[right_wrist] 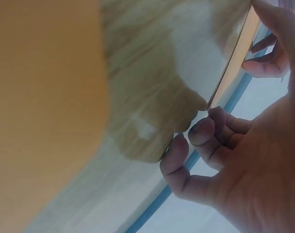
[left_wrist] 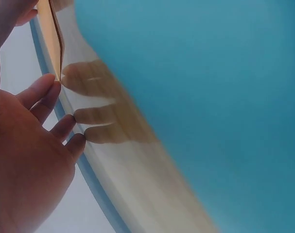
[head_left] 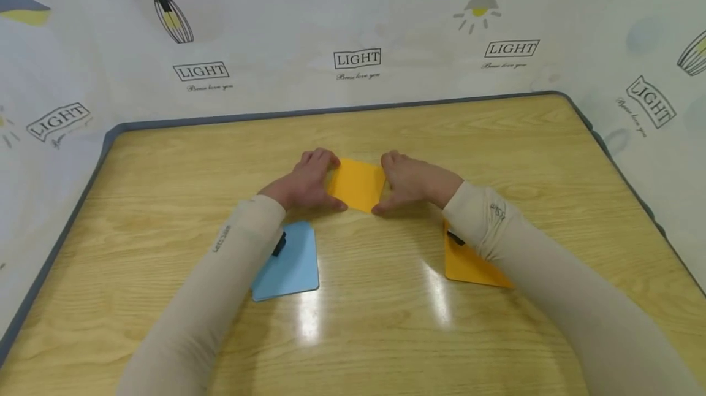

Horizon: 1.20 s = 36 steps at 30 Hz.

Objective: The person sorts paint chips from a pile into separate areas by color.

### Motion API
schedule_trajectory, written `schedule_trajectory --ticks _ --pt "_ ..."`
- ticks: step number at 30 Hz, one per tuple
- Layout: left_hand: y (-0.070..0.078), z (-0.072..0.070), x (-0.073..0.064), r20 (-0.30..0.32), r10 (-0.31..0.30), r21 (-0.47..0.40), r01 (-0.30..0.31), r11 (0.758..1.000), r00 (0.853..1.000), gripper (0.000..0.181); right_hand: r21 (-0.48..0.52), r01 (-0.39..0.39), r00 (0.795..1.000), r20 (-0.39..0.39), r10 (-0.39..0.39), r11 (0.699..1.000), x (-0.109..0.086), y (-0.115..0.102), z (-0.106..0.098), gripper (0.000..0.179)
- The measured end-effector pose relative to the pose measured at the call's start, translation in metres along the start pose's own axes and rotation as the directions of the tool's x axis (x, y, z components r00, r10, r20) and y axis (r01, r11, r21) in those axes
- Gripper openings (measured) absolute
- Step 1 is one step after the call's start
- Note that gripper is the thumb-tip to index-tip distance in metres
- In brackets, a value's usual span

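Note:
A small orange square of paper (head_left: pixel 357 185) lies at or just above the table between both hands. My left hand (head_left: pixel 310 182) pinches its left side, thumb at the near corner and fingers at the far one. Across from it, my right hand (head_left: pixel 410 180) holds the right side in the same way. From the left wrist, the left hand (left_wrist: pixel 30 155) has fingertips at the end of the thin, slightly bent paper (left_wrist: pixel 51 41). In the right wrist view the right hand (right_wrist: pixel 244 160) touches the paper's edge (right_wrist: pixel 233 68) with curled fingers.
A light-blue square board (head_left: pixel 295 264) lies partly under the left sleeve, an orange board (head_left: pixel 469 266) partly under the right sleeve. A small black piece shows over each. The wooden table (head_left: pixel 380 322) has a grey edge, with a lamp-patterned curtain (head_left: pixel 298 22) around it.

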State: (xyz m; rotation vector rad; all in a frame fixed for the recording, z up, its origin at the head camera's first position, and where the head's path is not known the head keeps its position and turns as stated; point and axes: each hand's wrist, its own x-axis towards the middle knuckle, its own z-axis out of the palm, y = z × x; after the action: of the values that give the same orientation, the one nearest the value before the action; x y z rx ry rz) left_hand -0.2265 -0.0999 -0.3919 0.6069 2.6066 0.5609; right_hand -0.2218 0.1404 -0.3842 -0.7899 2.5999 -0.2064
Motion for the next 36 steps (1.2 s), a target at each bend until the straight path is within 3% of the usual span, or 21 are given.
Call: schedule_trajectory --ticks 8,14,20,23,30,36 --pt "-0.001 0.0 -0.001 0.012 0.022 0.049 -0.022 0.999 1.0 0.091 -0.004 0.009 1.0 -0.012 -0.009 1.0 0.001 -0.001 0.002 0.098" --pt "0.004 0.002 -0.001 -0.014 0.04 0.079 -0.039 0.996 0.999 0.081 -0.028 -0.02 1.0 -0.02 0.02 0.999 0.003 -0.008 0.004 0.106" --pt "0.011 0.005 -0.001 -0.007 0.01 0.156 -0.008 0.988 1.0 0.076 -0.036 -0.045 0.999 0.012 0.045 0.998 0.006 -0.008 0.003 0.106" --pt "0.01 0.006 -0.002 -0.001 0.011 0.144 -0.011 0.99 1.0 0.081 0.002 -0.032 0.999 0.027 0.032 0.999 0.004 -0.004 0.001 0.107" --pt "0.003 0.004 -0.001 0.034 0.021 0.07 -0.023 0.997 0.999 0.112 0.192 -0.01 1.0 0.026 0.006 0.981 0.0 0.007 -0.003 0.103" --pt "0.001 0.002 -0.003 0.023 0.025 0.037 -0.026 0.999 0.999 0.116 0.213 0.044 0.999 0.013 -0.047 0.976 -0.003 0.007 -0.003 0.101"
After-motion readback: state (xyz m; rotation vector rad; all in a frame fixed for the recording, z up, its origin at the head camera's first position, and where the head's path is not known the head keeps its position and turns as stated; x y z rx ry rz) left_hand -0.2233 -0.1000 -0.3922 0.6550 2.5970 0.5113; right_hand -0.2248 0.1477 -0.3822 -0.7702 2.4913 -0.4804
